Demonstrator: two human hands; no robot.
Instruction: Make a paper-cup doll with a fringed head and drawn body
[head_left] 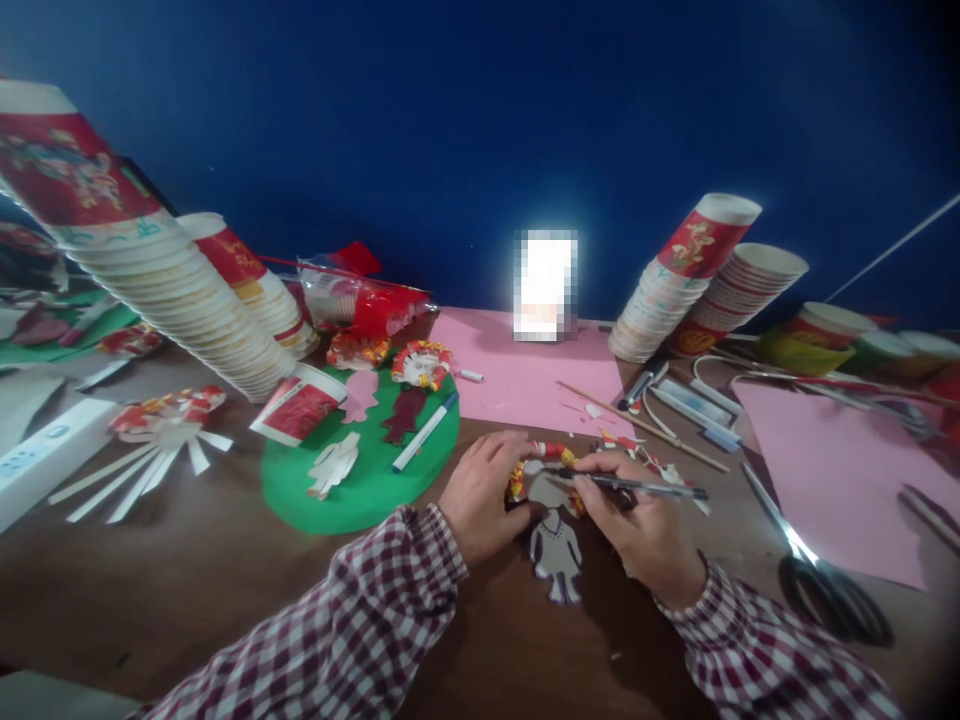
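A light grey paper doll, its outline edged in dark ink and with a beaded neckline drawn on, lies on the brown table in front of me. Curled red and yellow paper strips ring its head. My left hand holds the doll at the left side of the head, thumb by the neck, fingertips partly hidden by the curls. Pinched in my right hand is a black-and-clear pen, its tip at the doll's head.
On the left, a green paper disc bears small cut-out figures, a marker and a paper cup. Tall cup stacks lean at both sides. Scissors lie right, beside pink paper. A bright blurred screen stands behind.
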